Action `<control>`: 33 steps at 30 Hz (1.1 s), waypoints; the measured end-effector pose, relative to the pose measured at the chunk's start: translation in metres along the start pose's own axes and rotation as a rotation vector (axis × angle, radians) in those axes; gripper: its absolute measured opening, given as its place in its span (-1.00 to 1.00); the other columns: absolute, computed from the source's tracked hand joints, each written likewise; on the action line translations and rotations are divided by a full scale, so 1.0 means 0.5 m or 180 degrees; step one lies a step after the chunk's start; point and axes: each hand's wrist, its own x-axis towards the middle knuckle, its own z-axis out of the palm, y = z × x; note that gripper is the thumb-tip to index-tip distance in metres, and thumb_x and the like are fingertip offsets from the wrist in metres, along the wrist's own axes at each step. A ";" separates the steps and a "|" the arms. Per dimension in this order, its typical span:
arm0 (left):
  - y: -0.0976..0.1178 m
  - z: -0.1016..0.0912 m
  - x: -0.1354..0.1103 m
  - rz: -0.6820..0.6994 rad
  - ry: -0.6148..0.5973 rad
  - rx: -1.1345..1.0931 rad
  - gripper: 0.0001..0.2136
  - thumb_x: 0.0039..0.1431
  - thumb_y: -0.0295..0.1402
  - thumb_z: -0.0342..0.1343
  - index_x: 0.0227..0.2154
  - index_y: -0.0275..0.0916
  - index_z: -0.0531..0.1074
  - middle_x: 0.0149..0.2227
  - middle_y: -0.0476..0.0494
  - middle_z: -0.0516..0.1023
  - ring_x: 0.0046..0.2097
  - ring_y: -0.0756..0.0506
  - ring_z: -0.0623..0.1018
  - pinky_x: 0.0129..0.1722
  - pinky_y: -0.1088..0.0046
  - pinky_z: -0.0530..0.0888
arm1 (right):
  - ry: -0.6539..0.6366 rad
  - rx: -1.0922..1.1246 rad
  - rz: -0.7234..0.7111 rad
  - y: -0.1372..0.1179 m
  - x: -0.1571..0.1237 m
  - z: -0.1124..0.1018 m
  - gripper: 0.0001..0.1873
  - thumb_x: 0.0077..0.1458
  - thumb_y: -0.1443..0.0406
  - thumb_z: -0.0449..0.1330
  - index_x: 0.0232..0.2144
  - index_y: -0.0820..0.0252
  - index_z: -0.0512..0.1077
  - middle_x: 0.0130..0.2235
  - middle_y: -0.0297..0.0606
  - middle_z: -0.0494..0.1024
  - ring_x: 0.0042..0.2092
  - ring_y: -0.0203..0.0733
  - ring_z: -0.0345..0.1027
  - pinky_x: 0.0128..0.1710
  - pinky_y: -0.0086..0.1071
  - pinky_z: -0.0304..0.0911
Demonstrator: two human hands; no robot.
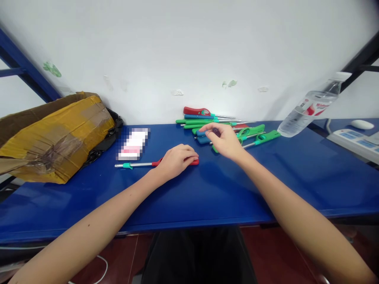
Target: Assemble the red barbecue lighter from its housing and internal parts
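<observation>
One red-handled utility lighter lies on a blue table, its metal tube pointing left, a teal piece near the tip. A person's left hand curls over the handle, fingers bent around it; the underside of the grip is hidden. The right hand, half open with thumb and forefinger apart, hovers over a heap of green, blue and red lighters; nothing shows in its grasp, and whether fingertips meet the blue-handled lighters beneath cannot be told. With tubes and handles crossed, pulling one could drag or roll its neighbours; a wide sweep of the right arm might topple the water bottle beyond, near a white power strip. At left, a blurred-out rectangular item sits just behind the tube, before a yellow-taped cardboard box.
</observation>
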 end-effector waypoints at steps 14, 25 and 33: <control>-0.002 -0.022 -0.014 0.0179 -0.0231 0.0147 -0.78 0.26 -0.30 0.16 -0.06 -0.15 0.57 -0.06 -0.15 0.57 -0.05 -0.15 0.53 -0.07 0.31 0.47 | 0.0166 -0.0045 -0.0022 -0.005 -0.002 -0.006 -0.79 0.06 0.34 0.11 -0.33 0.24 0.55 -0.53 -0.37 0.36 -0.52 -0.32 0.08 -0.49 -0.38 0.02; -0.007 -0.014 -0.019 0.0094 -0.0144 -0.0030 -0.76 0.25 -0.31 0.18 -0.04 -0.14 0.54 -0.04 -0.15 0.57 -0.04 -0.15 0.53 -0.03 0.29 0.47 | 0.0197 0.0032 -0.0035 -0.010 -0.006 -0.005 -0.82 0.08 0.31 0.12 -0.35 0.22 0.53 -0.54 -0.38 0.34 -0.52 -0.33 0.05 -0.50 -0.38 0.01; -0.003 -0.026 -0.019 -0.0329 -0.0254 0.0192 -0.60 0.20 -0.11 0.20 0.02 -0.21 0.50 0.00 -0.21 0.54 0.00 -0.23 0.50 -0.03 0.23 0.46 | 0.0149 0.1615 0.0256 -0.020 -0.001 -0.006 -0.80 0.05 0.19 0.10 -0.35 0.14 0.45 -0.52 -0.38 0.17 -0.52 -0.29 0.00 -0.55 -0.36 -0.04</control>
